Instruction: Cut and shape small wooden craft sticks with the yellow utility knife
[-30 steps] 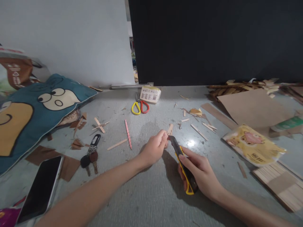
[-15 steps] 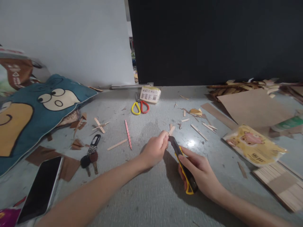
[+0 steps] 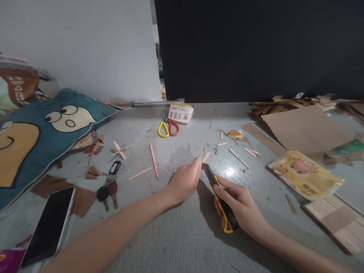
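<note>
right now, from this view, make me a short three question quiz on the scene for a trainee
1. Which hand holds the utility knife?
2. True or false: the keys lie to the right of the phone.
3. The scissors have handles that are: A) both red; B) one yellow, one red; C) both blue.

Key: 1. The right hand. 2. True. 3. B.
</note>
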`<move>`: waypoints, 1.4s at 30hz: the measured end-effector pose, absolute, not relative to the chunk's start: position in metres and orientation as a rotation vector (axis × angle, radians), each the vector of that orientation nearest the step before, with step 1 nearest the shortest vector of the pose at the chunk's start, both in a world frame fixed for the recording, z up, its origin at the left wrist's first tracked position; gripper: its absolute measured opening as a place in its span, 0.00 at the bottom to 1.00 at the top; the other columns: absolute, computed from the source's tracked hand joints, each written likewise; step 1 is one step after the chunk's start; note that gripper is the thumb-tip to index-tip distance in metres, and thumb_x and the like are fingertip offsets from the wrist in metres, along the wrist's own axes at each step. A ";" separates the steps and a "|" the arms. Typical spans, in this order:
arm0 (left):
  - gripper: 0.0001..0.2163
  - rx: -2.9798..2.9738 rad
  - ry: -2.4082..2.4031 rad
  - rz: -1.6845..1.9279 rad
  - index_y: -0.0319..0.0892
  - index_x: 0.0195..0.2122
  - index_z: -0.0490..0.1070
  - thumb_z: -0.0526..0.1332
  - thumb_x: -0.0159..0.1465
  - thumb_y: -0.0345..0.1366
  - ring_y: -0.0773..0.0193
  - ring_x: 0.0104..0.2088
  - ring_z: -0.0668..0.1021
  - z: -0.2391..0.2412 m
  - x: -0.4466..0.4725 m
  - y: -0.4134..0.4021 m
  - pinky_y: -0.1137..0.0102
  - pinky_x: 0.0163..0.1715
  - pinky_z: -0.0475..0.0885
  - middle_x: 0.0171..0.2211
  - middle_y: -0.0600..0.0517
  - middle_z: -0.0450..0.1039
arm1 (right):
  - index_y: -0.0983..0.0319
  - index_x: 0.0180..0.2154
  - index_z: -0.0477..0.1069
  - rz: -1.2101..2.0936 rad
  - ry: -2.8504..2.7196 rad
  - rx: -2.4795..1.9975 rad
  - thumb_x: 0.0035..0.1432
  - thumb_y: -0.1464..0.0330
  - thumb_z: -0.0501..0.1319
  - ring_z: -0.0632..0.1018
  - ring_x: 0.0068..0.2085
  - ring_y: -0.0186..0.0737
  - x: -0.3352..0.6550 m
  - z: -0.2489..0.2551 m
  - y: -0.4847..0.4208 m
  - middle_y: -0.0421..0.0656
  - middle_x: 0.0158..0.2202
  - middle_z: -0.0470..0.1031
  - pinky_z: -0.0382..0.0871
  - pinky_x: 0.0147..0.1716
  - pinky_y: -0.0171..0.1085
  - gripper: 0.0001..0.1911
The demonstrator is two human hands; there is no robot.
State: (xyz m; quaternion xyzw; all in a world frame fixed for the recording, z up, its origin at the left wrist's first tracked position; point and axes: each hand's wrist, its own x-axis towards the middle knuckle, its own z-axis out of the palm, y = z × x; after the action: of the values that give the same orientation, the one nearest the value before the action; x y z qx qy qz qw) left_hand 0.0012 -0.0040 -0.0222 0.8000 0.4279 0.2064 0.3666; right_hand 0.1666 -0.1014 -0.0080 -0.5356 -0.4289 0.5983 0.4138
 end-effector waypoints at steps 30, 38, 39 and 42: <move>0.19 1.765 0.883 0.703 0.46 0.30 0.53 0.43 0.76 0.49 0.66 0.27 0.64 -0.019 0.004 0.000 0.69 0.32 0.60 0.25 0.58 0.58 | 0.60 0.33 0.67 1.735 -0.880 -1.214 0.58 0.48 0.66 0.71 0.10 0.34 0.173 -0.004 -0.094 0.34 0.16 0.71 0.64 0.08 0.28 0.22; 0.19 1.739 0.844 0.732 0.46 0.30 0.54 0.44 0.76 0.50 0.67 0.27 0.63 -0.021 0.004 0.000 0.69 0.32 0.59 0.25 0.59 0.57 | 0.60 0.34 0.67 1.746 -0.872 -1.175 0.61 0.49 0.66 0.71 0.10 0.34 0.174 -0.008 -0.095 0.35 0.16 0.72 0.64 0.08 0.28 0.21; 0.19 1.734 0.841 0.733 0.46 0.30 0.54 0.44 0.76 0.49 0.67 0.27 0.63 -0.021 0.004 0.000 0.69 0.32 0.59 0.25 0.59 0.57 | 0.60 0.33 0.67 1.747 -0.869 -1.172 0.61 0.49 0.65 0.71 0.10 0.34 0.174 -0.008 -0.095 0.35 0.16 0.72 0.64 0.08 0.27 0.21; 0.19 1.733 0.837 0.739 0.46 0.30 0.53 0.44 0.76 0.49 0.66 0.27 0.62 -0.020 0.004 0.000 0.69 0.32 0.59 0.25 0.58 0.57 | 0.60 0.32 0.67 1.750 -0.860 -1.164 0.61 0.50 0.65 0.71 0.10 0.34 0.175 -0.008 -0.095 0.35 0.16 0.72 0.62 0.08 0.27 0.21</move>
State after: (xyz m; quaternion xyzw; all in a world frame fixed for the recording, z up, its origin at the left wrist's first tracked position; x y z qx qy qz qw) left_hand 0.0039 -0.0001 -0.0204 0.7210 0.3481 0.3076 0.5142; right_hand 0.1745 -0.0950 -0.0082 -0.4647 -0.3433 0.6988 0.4217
